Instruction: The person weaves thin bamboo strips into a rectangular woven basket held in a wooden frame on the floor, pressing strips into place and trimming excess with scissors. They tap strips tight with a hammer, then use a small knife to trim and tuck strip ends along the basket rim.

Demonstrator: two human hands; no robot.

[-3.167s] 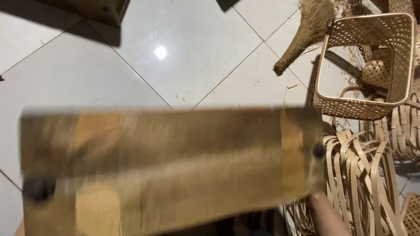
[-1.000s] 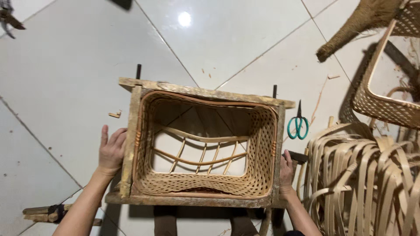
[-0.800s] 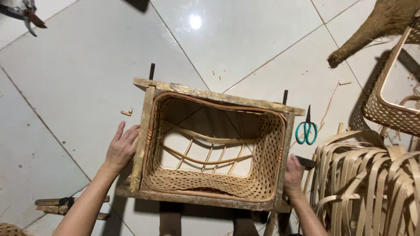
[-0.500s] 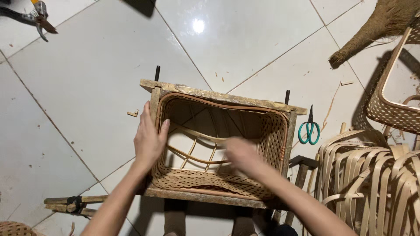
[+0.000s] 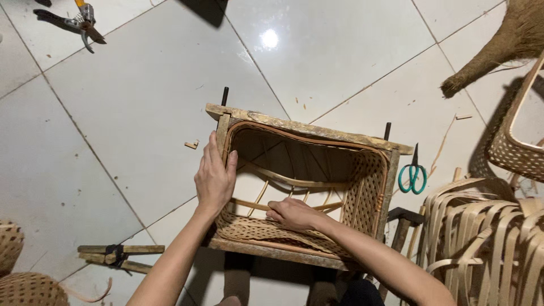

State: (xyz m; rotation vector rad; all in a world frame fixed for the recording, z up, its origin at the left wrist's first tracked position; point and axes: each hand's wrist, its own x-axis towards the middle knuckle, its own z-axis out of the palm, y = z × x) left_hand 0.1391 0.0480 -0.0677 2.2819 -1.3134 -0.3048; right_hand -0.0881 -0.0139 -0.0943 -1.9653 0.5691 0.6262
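Left hand (image 5: 214, 180) grips basket (image 5: 362, 187) frame edge; right hand (image 5: 292, 214) inside

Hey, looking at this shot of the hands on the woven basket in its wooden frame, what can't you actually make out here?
All in the head view:
- Right hand fingers: reach into the basket; what they touch is hidden by the hand itself.
- Left hand palm: pressed to the wooden frame, contact hidden.
- Frame's underside and support: covered by the arms.
- Cutters, second basket, strip bundle: cut off by picture edges.
- Green scissors: blade tips too small.
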